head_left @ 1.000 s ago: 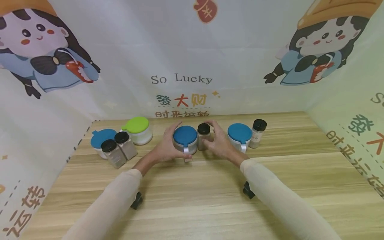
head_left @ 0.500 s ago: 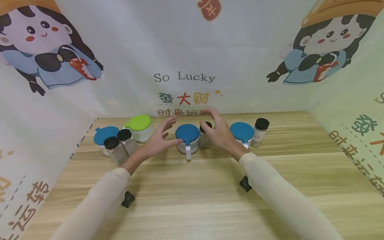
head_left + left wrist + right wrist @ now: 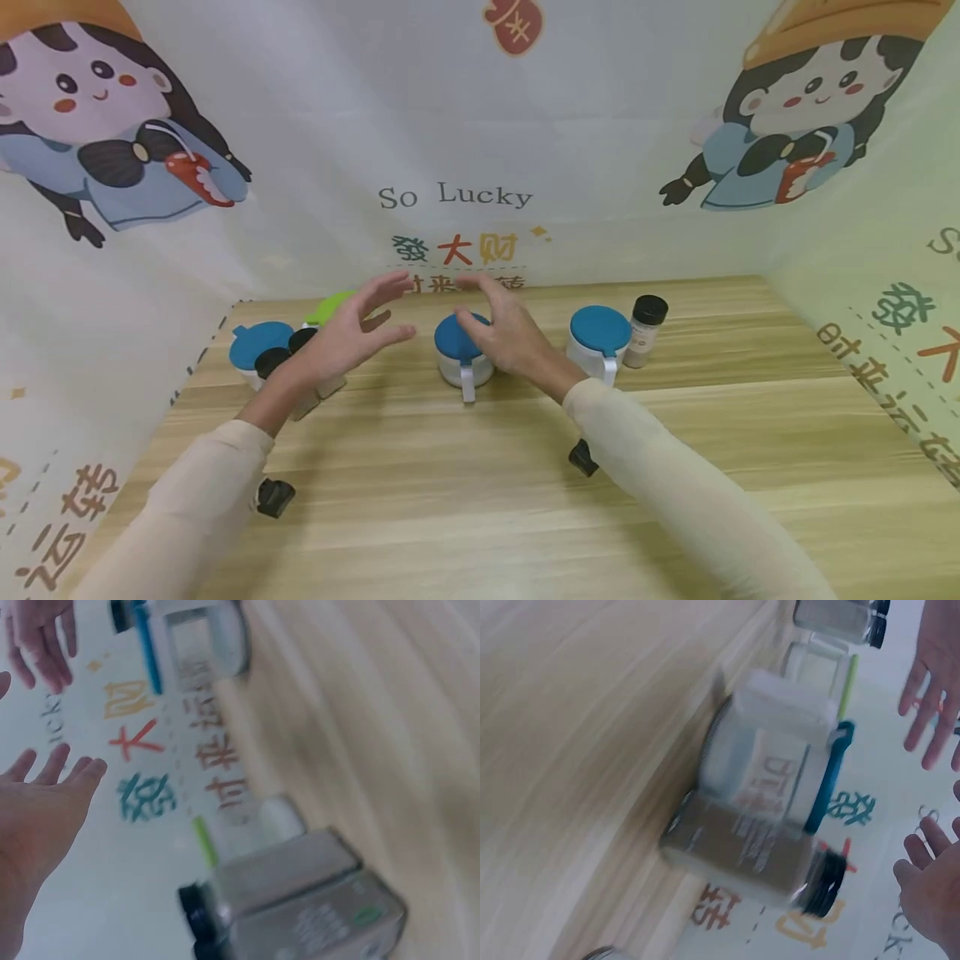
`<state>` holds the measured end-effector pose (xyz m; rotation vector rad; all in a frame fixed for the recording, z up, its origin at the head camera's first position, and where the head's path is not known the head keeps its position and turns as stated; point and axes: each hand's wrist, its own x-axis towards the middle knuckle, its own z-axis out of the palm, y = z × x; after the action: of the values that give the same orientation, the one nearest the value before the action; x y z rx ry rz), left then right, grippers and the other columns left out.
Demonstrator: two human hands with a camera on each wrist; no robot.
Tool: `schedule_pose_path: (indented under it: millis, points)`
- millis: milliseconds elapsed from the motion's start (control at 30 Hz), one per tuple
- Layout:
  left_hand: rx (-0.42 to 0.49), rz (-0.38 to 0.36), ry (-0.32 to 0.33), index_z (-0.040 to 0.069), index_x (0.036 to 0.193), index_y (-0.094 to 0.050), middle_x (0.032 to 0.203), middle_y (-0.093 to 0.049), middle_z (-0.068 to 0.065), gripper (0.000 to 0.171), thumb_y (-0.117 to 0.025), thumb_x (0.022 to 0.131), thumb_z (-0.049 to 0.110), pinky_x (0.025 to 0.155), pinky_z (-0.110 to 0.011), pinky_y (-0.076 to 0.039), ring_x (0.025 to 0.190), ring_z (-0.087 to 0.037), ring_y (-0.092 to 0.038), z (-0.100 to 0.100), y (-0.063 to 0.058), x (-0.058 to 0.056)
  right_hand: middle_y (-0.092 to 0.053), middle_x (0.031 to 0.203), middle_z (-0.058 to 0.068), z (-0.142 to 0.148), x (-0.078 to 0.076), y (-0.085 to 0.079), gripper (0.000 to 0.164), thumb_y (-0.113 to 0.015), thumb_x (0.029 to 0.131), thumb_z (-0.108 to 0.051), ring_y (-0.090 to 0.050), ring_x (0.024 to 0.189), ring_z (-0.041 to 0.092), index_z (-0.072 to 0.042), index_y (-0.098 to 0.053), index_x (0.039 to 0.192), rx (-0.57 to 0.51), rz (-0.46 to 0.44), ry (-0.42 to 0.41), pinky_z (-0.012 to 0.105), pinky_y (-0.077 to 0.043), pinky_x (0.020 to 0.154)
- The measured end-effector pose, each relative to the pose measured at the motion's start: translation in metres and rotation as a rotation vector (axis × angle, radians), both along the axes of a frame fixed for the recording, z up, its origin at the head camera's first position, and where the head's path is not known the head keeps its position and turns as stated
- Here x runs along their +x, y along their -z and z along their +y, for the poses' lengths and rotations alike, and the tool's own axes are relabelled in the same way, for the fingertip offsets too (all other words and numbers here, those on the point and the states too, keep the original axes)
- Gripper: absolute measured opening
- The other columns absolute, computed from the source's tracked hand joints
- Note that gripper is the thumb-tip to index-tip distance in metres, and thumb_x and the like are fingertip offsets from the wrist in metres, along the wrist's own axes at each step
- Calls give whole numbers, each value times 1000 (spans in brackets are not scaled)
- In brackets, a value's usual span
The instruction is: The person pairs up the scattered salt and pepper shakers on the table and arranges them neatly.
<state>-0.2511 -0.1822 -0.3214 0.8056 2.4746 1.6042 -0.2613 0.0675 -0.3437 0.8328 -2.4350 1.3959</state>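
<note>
My left hand (image 3: 345, 337) is raised with fingers spread and holds nothing. It hovers before the green-lidded jar (image 3: 328, 310) and two black-capped spice shakers (image 3: 272, 362), partly hiding them. My right hand (image 3: 510, 333), also holding nothing, hangs with loosely bent fingers above the middle blue-lidded jar (image 3: 450, 340), whose white handle points toward me. Right beside that jar stands a black-capped shaker (image 3: 739, 847) of brownish powder, seen in the right wrist view but hidden behind my right hand in the head view.
Another blue-lidded jar (image 3: 258, 346) stands at the far left, behind the shakers. To the right, a blue-lidded jar (image 3: 600, 332) and a black-capped shaker (image 3: 643, 333) stand together. A printed cloth (image 3: 465, 125) hangs behind the wooden table (image 3: 450, 517).
My left hand has let go of the middle jar and moved left and up. My right hand has released the shaker beside it, risen and shifted left over the jar.
</note>
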Motion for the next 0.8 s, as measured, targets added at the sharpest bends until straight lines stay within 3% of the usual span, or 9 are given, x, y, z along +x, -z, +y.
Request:
schedule_pose_path:
  millis: [133, 333, 500, 600, 800]
  points:
    - [31, 62, -11, 6, 158, -32, 159, -35, -14, 63, -62, 103, 10, 118, -47, -24, 148, -27, -28, -16, -20, 3, -54, 144, 7, -14, 2, -6, 40, -59, 104, -16, -44, 137, 19, -8, -52, 143, 10, 3, -64, 39, -38, 110]
    - [22, 127, -166, 10, 152, -45, 151, -50, -11, 50, -59, 105, 17, 107, -26, -39, 141, -22, -42, -54, -41, 4, -51, 148, 2, -45, 9, -10, 41, -56, 106, -22, -36, 142, 12, -13, -51, 145, 112, 46, -112, 32, -31, 114]
    - [-18, 139, -267, 11, 149, -51, 145, -56, -5, 45, -58, 106, 22, 100, -18, -42, 134, -15, -48, -88, -39, 2, -52, 148, 2, -70, 14, -15, 41, -56, 106, -22, -38, 142, 12, -12, -53, 145, 189, 108, -145, 27, -31, 113]
    - [5, 135, -306, 8, 148, -53, 141, -59, 0, 44, -57, 107, 22, 100, -17, -43, 131, -12, -50, -108, -33, -1, -50, 149, 1, -82, 15, -20, 42, -56, 106, -22, -39, 141, 11, -13, -52, 147, 233, 143, -164, 28, -34, 112]
    - [179, 70, -350, 5, 142, -59, 133, -64, 6, 40, -56, 107, 25, 106, -22, -40, 127, -9, -52, -147, -26, -5, -47, 152, -2, -111, 13, -33, 45, -55, 106, -21, -36, 142, 10, -15, -49, 150, 303, 163, -224, 27, -31, 113]
